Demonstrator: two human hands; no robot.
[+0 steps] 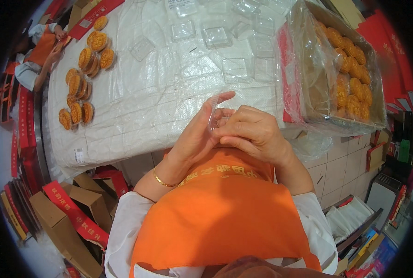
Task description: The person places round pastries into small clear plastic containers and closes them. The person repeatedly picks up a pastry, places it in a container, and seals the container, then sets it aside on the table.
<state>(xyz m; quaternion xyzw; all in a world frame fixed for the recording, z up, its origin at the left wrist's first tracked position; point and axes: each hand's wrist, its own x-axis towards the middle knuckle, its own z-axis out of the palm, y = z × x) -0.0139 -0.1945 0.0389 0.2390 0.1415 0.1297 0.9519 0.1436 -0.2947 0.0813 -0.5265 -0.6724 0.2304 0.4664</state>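
Note:
Above the table's near edge my two hands meet in front of the orange apron. My left hand [198,127] cups a clear plastic case [212,113], its see-through edge showing along the palm. The fingers of my right hand [255,132] are bent and pinch at the same case; most of it is hidden behind them. Beyond my hands, several empty clear plastic cases [236,69] lie scattered on the white woven sheet [151,102]. Golden-brown mooncakes [75,112] stand in leaning groups along the left side of the table.
A plastic-lined carton [313,69] of mooncakes stands at the table's right. Another person's hand [56,52] works at the far left edge. Cardboard boxes [53,222] and a red printed strip [76,215] are on the lower left; a bin [352,217] with white material is lower right.

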